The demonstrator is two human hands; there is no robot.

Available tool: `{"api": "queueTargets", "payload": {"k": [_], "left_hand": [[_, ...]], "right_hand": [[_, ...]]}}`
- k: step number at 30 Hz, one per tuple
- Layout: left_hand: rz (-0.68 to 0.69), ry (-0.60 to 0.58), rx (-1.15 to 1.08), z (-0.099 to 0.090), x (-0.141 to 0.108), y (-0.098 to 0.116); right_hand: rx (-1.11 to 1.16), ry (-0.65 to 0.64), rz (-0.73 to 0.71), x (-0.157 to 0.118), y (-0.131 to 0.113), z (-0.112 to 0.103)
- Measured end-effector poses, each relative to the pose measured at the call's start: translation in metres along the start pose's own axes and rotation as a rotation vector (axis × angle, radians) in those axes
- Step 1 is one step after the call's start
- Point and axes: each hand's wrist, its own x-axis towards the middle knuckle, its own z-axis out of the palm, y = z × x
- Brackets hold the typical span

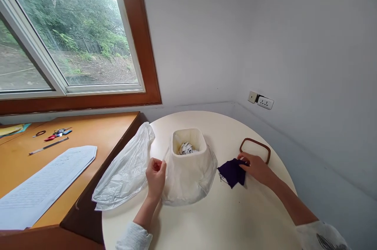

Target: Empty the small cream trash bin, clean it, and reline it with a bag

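Note:
My right hand [255,167] pinches a dark purple cloth [232,172] with frayed threads on its left side. The cloth lies low over the round table, right of a small cream bin [188,163]. A thin white plastic liner [188,191] is draped down the outside of the bin, and crumpled printed paper [186,148] lies inside. My left hand [156,175] is closed, thumb against the curled fingers, at the liner's left edge. Whether it grips the plastic is unclear. Left of that hand, a loose white plastic bag [126,173] lies at the table's edge.
A brown rounded frame [255,141] lies behind my right hand on the cream round table [212,224]. Against its left side stands a wooden desk [108,128] with papers [53,183], a pen [48,146] and keys [60,132]. Wall sockets [265,102] are at right.

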Motion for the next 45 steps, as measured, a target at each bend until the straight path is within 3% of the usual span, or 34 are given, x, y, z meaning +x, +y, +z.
{"api": "queueTargets", "payload": {"k": [3,5,13,21,27,31,37,41,45], "left_hand": [[0.007,-0.017,0.025,0.000,-0.002,0.001],[0.014,-0.028,0.054,0.000,-0.003,0.002],[0.014,-0.130,0.281,-0.006,0.016,-0.001],[-0.088,-0.436,0.619,-0.001,0.055,-0.007],[-0.221,-0.568,0.692,0.001,0.060,-0.015],[-0.251,-0.558,0.584,-0.005,0.077,-0.001],[-0.183,-0.421,0.300,-0.017,0.107,0.047],[-0.082,-0.384,0.151,-0.031,0.111,0.079],[-0.037,-0.411,0.127,-0.053,0.111,0.101]], "right_hand": [[-0.050,-0.214,-0.042,-0.015,-0.012,0.006],[-0.074,-0.250,-0.050,-0.019,-0.020,0.008],[-0.041,-0.091,-0.129,0.002,-0.048,0.023],[-0.120,-0.060,0.050,0.071,-0.054,0.070],[0.001,-0.041,0.067,0.089,-0.050,0.089],[0.228,-0.010,0.034,0.094,-0.053,0.074],[0.592,0.116,-0.006,0.092,-0.076,0.029],[0.725,0.178,-0.056,0.079,-0.093,0.002],[0.846,0.150,-0.093,0.063,-0.093,-0.021]]}}
